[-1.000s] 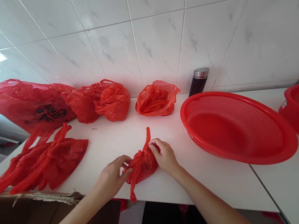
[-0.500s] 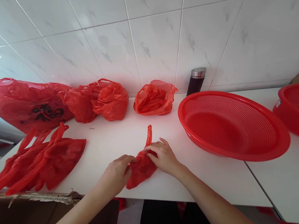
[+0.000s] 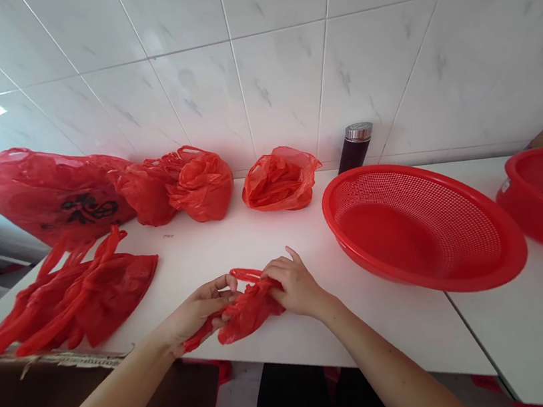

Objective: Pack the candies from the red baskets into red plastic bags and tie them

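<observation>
A small red plastic bag (image 3: 247, 314) is between my hands near the table's front edge. My left hand (image 3: 201, 313) is closed on its left side, with a strip of red plastic running under the fingers toward the wrist. My right hand (image 3: 293, 284) pinches the bag's gathered upper right part, little finger raised. Between the two hands a loop of the bag's handle stands up. What is inside the bag cannot be made out. To the left lies a heap of flat red plastic bags (image 3: 106, 287), their handles stretched toward the box.
On the right stand a red perforated basket (image 3: 388, 241) and another red basket (image 3: 540, 213). A dark flask (image 3: 353, 148) and an open red bag (image 3: 281, 182) are near the tiled wall. Filled red bags (image 3: 206, 186) line the back left. A cardboard box (image 3: 92, 404) sits below at left.
The bag's handle, upright before, is now bent into a loop toward my left hand. My left hand has moved left and turned, drawing a strip of plastic out to the left.
</observation>
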The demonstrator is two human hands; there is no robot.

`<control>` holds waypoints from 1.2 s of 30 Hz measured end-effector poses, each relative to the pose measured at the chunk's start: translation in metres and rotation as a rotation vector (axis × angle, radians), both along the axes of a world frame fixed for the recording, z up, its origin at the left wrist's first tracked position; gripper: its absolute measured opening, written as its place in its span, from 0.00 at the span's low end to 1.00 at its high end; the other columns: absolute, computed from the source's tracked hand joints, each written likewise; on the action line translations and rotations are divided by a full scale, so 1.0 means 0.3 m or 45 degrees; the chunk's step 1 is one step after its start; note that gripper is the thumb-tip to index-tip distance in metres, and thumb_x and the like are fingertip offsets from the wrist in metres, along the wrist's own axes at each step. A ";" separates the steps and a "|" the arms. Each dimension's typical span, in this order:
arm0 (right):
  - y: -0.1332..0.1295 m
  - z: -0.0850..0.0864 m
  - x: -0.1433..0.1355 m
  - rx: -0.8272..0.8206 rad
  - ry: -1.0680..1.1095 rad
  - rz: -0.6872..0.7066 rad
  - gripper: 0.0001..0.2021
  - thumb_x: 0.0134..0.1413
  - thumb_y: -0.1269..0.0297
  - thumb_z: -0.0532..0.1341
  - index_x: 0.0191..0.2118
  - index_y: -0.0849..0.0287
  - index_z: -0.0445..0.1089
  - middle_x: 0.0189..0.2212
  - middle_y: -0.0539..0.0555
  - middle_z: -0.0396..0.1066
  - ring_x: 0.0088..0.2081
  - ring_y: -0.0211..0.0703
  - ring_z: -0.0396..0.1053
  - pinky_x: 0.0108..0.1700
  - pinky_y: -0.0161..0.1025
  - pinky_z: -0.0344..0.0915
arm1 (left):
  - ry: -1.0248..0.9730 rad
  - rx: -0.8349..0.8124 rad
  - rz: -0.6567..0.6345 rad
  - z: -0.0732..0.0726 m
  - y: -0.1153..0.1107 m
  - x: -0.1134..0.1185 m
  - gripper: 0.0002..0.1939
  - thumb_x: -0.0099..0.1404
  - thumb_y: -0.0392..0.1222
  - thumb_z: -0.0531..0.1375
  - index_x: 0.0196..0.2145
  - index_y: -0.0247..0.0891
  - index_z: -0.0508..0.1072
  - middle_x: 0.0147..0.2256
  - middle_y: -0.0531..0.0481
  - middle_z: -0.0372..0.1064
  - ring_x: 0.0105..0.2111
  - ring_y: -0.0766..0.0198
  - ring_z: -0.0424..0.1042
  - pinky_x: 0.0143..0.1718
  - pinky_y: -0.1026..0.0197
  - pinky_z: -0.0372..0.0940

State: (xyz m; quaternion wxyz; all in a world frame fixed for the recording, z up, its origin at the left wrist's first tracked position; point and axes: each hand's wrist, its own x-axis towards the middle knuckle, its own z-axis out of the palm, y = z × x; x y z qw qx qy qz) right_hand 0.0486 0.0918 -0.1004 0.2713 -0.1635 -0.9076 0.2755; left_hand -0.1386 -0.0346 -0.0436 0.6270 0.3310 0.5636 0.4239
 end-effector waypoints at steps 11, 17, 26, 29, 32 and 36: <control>-0.032 -0.005 -0.025 -0.004 0.235 -0.094 0.39 0.39 0.83 0.49 0.61 0.53 0.57 0.57 0.53 0.63 0.58 0.45 0.59 0.59 0.49 0.52 | 2.129 0.517 -0.202 0.004 -0.023 0.124 0.26 0.62 0.54 0.56 0.55 0.40 0.63 0.47 0.40 0.70 0.44 0.46 0.68 0.41 0.50 0.63; -0.008 -0.018 -0.022 -0.089 0.311 -0.152 0.40 0.40 0.83 0.48 0.62 0.52 0.57 0.58 0.52 0.62 0.58 0.43 0.59 0.59 0.48 0.55 | 1.688 0.262 -0.472 0.018 -0.018 0.090 0.21 0.66 0.34 0.43 0.53 0.40 0.65 0.34 0.45 0.74 0.33 0.57 0.73 0.34 0.58 0.63; -0.005 0.057 0.005 -1.059 0.470 0.194 0.31 0.48 0.74 0.56 0.60 0.50 0.59 0.50 0.53 0.68 0.50 0.44 0.66 0.53 0.46 0.63 | 1.364 0.399 -0.423 0.125 -0.047 0.139 0.18 0.71 0.48 0.43 0.28 0.40 0.63 0.35 0.48 0.65 0.34 0.62 0.66 0.39 0.60 0.62; -0.016 0.094 -0.008 -1.507 0.770 0.182 0.19 0.50 0.67 0.61 0.50 0.54 0.67 0.40 0.51 0.71 0.41 0.41 0.71 0.45 0.43 0.67 | 1.180 0.523 -0.395 0.114 -0.043 0.151 0.18 0.70 0.47 0.45 0.28 0.39 0.66 0.45 0.44 0.64 0.47 0.57 0.64 0.47 0.59 0.60; -0.024 0.113 -0.036 -1.754 0.926 0.001 0.10 0.47 0.67 0.63 0.39 0.56 0.66 0.28 0.47 0.68 0.31 0.38 0.71 0.36 0.38 0.68 | 0.920 0.492 -0.340 0.094 -0.033 0.158 0.15 0.70 0.47 0.47 0.29 0.39 0.66 0.41 0.46 0.65 0.48 0.57 0.62 0.49 0.59 0.58; -0.018 0.097 -0.068 -1.702 0.954 -0.268 0.05 0.51 0.66 0.57 0.36 0.54 0.61 0.21 0.43 0.62 0.21 0.34 0.62 0.26 0.33 0.62 | 0.519 0.360 -0.120 0.051 -0.032 0.176 0.16 0.70 0.49 0.48 0.28 0.38 0.62 0.28 0.52 0.57 0.32 0.64 0.58 0.39 0.62 0.58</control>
